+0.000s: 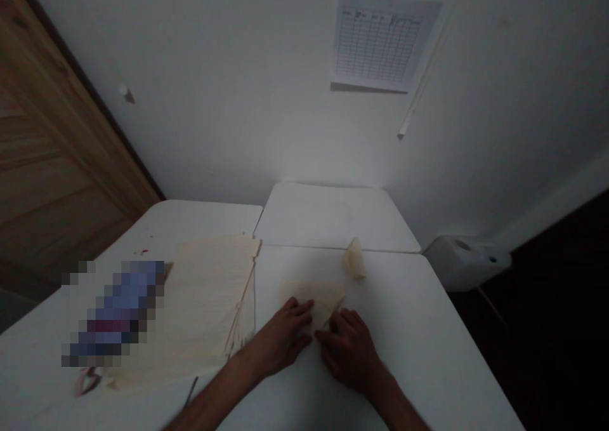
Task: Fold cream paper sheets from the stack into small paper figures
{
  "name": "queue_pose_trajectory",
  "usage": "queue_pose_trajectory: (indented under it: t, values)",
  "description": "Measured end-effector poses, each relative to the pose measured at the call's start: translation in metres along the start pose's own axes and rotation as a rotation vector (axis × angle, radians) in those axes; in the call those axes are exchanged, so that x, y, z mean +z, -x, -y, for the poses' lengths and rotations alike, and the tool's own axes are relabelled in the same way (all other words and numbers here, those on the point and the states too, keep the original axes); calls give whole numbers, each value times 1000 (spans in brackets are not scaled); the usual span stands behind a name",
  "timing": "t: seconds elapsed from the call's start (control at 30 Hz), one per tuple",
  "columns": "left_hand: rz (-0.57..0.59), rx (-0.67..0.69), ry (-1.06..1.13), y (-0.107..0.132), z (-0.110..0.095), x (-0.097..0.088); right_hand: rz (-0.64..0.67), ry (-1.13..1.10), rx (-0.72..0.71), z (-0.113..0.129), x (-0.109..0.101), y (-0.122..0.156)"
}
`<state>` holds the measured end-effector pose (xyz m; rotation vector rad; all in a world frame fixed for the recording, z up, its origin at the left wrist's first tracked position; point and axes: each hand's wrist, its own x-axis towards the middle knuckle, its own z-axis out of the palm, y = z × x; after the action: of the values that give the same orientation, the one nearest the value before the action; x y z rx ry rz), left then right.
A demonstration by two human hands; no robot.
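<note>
A small, thin cream-coloured sheet [313,291], partly folded, lies on the white table under my fingertips. My left hand [287,332] rests on its near left part, fingers stretched out and pressing down, thumb apart. At the sheet's near right edge, my right hand [349,348] has its fingers curled and pinches the edge. Just beyond my right hand, a folded cream piece [355,261] stands or lies on the table; which, I cannot tell. Left of my hands is a stack of larger cream sheets [209,298] with uneven right edges.
White table sections [404,329] meet at seams. A pixelated blue object [126,298] overlaps the stack's left side, with a pinkish loop [88,380] below it. A printed chart [380,40] hangs on the wall. Beyond the table's right edge is a white container [464,263].
</note>
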<state>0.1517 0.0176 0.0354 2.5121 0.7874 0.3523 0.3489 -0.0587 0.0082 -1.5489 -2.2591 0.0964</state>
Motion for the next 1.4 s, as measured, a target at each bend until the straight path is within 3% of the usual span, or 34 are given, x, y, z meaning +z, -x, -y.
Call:
queue_pose_trajectory:
  t: [0.23, 0.93, 1.07, 1.2, 1.4]
  values:
    - [15, -4, -29, -1, 1, 2, -67, 101, 128, -11, 1, -1]
    - [1, 23, -43, 1, -4, -2, -153, 280, 323, -27, -8, -7]
    - [-19, 29, -45, 2, -3, 3, -162, 218, 226, -18, -5, -10]
    - [-76, 18, -27, 5, -2, 10, -40, 118, 42, -5, -1, -13]
    - [-101, 10, -79, 2, -3, 15, -34, 160, 115, -2, 2, -12]
